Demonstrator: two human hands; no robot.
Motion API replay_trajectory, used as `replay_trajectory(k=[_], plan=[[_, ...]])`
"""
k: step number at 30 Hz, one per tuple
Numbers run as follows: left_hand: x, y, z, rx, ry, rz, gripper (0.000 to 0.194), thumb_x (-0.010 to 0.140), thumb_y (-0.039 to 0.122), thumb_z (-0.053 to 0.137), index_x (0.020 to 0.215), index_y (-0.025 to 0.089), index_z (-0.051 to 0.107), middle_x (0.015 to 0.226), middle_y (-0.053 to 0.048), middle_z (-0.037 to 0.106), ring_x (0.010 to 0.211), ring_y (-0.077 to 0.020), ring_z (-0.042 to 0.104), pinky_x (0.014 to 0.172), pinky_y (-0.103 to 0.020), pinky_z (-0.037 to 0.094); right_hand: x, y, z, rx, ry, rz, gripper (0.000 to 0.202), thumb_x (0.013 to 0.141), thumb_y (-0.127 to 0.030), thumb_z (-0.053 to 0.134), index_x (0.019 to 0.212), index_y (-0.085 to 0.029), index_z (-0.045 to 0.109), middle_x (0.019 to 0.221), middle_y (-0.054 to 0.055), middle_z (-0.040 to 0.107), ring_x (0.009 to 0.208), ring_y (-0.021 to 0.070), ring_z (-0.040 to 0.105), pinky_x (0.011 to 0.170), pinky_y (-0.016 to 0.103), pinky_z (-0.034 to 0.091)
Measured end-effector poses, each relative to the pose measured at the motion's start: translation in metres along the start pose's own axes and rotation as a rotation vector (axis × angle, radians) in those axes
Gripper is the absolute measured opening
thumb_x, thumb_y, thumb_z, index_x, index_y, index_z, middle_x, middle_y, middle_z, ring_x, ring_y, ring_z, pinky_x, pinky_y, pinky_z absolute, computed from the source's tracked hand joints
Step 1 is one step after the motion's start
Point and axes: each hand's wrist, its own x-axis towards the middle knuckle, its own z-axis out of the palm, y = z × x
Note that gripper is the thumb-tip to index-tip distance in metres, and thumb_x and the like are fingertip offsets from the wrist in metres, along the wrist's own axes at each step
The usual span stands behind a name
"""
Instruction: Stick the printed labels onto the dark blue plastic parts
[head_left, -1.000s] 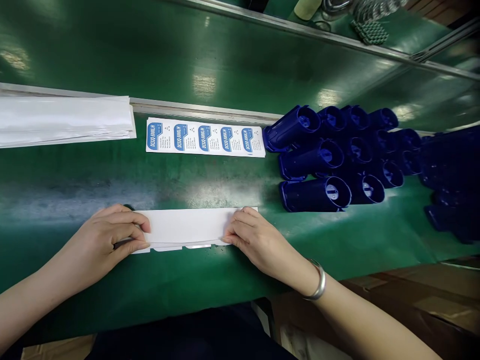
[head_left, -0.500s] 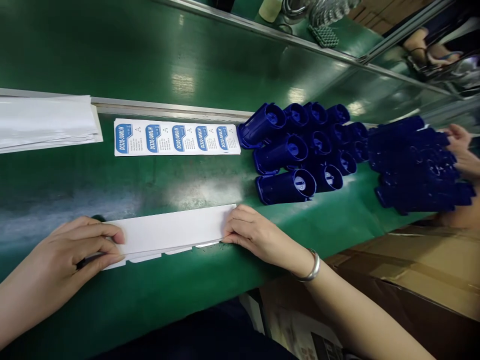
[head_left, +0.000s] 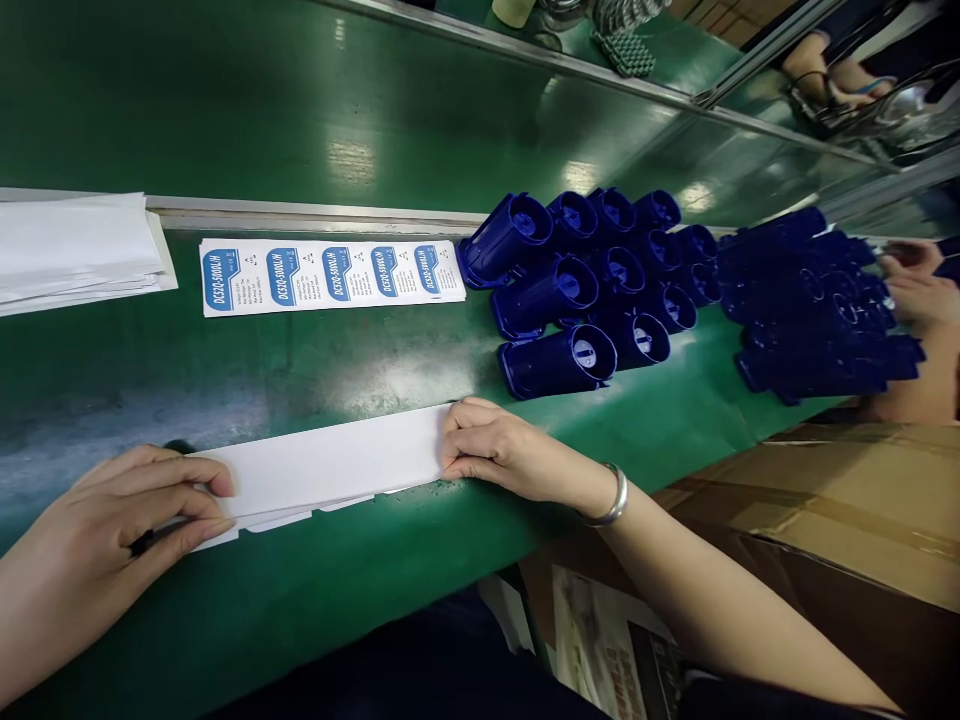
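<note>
A stack of long white paper strips [head_left: 337, 460] lies near the front edge of the green table, its lower edges fanned out slightly. My left hand [head_left: 142, 520] pinches the strips' left end between thumb and fingers. At their right end my right hand [head_left: 495, 447], with a silver bangle on its wrist, grips the corner with closed fingers. Beyond them lies a sheet of blue and white printed labels [head_left: 330, 277], which neither hand touches. A pile of white sheets [head_left: 75, 250] rests at the far left.
Several dark blue plastic housings [head_left: 559, 360] lie in rows right of the labels, with another heap of blue parts [head_left: 810, 310] farther right. Another person's hand [head_left: 919, 285] is beside that heap. A cardboard box [head_left: 825, 500] stands below the table edge at right.
The view has shifted slightly, so most things appear a little farther left. Both hands keep their hold on the strips. The other person's hand is now by a blue part at the right edge.
</note>
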Motion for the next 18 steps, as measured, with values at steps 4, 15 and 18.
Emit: replay_trajectory(k=[4, 15, 18], plan=[[0.0, -0.005, -0.002, 0.04, -0.032, 0.019, 0.02, 0.094, 0.054, 0.059, 0.094, 0.04, 0.073, 0.114, 0.014, 0.07, 0.106, -0.0217, 0.061, 0.092, -0.039, 0.044, 0.003, -0.003, 0.005, -0.07, 0.044, 0.022, 0.015, 0.102, -0.011, 0.065, 0.087, -0.014, 0.067, 0.088, 0.005, 0.059, 0.084, 0.0201, 0.055, 0.077, 0.031, 0.045], [0.0, -0.001, -0.005, 0.166, -0.029, 0.18, 0.016, 0.092, 0.044, 0.062, 0.091, 0.03, 0.07, 0.118, -0.001, 0.067, 0.102, -0.023, 0.062, 0.09, -0.036, 0.044, -0.005, -0.002, 0.015, -0.1, 0.143, 0.028, 0.013, 0.105, -0.025, 0.062, 0.095, -0.016, 0.063, 0.099, 0.008, 0.058, 0.096, 0.0246, 0.056, 0.086, 0.036, 0.046], [0.003, 0.012, -0.007, 0.126, 0.015, 0.132, 0.025, 0.096, 0.043, 0.056, 0.08, 0.026, 0.067, 0.115, -0.003, 0.067, 0.1, -0.0235, 0.062, 0.089, -0.037, 0.043, -0.005, 0.0, 0.015, -0.099, 0.156, 0.032, 0.02, 0.106, -0.03, 0.061, 0.091, -0.017, 0.062, 0.097, 0.007, 0.058, 0.092, 0.0238, 0.055, 0.083, 0.035, 0.045]])
